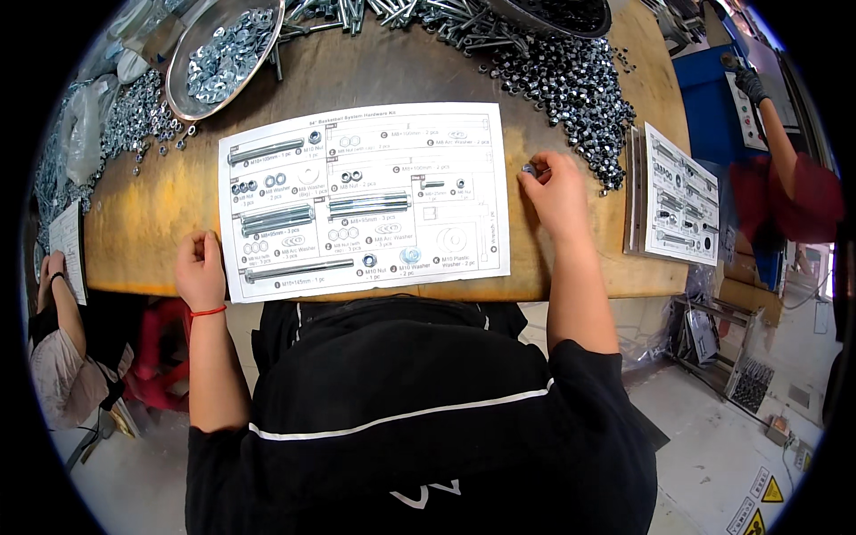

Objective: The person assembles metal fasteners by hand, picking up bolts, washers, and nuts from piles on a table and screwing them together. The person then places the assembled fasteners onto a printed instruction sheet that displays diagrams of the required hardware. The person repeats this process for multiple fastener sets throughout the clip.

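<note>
A white hardware card (374, 201) lies in front of me on the wooden table, with framed pictures of bolts, nuts and washers. Whether some of the metal pieces on it are real parts I cannot tell. My left hand (200, 272) rests at the card's left edge, its fingers curled; what they hold, if anything, is hidden. To the right of the card, my right hand (557, 193) pinches a small metal nut (530, 168) between thumb and forefinger. Dark silver nuts (562, 89) are heaped just beyond that hand.
A metal bowl of washers (232, 58) stands far left, beside loose nuts (143, 116) and plastic bags (85, 134). Long bolts (392, 11) and a black bowl (571, 13) are at the back. More cards (673, 196) stand right. Other people's arms (780, 134) show at both sides.
</note>
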A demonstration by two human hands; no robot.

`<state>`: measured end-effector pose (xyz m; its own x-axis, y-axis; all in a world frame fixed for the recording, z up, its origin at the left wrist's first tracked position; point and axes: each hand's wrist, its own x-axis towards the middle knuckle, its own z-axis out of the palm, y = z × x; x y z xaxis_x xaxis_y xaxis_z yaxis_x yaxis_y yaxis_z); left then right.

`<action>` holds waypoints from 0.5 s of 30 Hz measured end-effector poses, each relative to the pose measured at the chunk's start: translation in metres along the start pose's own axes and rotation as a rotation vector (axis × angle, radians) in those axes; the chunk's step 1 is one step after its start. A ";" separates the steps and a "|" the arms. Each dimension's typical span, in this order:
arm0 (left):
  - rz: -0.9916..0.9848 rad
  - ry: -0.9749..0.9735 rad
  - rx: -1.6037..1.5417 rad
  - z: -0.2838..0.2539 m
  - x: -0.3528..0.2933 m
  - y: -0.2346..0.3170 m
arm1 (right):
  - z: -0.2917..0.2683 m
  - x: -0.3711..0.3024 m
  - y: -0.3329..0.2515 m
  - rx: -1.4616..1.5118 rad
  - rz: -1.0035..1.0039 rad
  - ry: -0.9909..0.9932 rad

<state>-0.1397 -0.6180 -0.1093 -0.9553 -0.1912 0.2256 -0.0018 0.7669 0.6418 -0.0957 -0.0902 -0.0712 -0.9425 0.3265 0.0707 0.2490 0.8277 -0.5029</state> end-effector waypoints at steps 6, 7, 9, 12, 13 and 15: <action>-0.004 -0.004 -0.006 0.000 0.001 -0.005 | -0.001 -0.001 0.004 0.009 -0.078 0.015; -0.008 -0.005 -0.002 0.001 0.001 -0.006 | -0.002 -0.001 0.003 0.026 -0.090 0.016; -0.010 -0.006 0.003 0.001 0.001 -0.008 | -0.004 -0.001 0.000 0.037 -0.121 0.017; -0.005 -0.006 -0.004 0.000 0.002 -0.007 | -0.005 0.001 -0.003 0.036 -0.138 -0.007; -0.004 -0.007 -0.013 0.000 0.002 -0.003 | -0.006 0.003 -0.003 0.044 -0.116 -0.030; -0.007 -0.009 -0.020 0.000 0.002 0.000 | -0.006 0.005 0.000 0.043 -0.100 -0.058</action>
<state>-0.1416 -0.6184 -0.1094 -0.9579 -0.1910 0.2144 -0.0030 0.7533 0.6577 -0.0994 -0.0860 -0.0657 -0.9739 0.2152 0.0726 0.1447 0.8341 -0.5323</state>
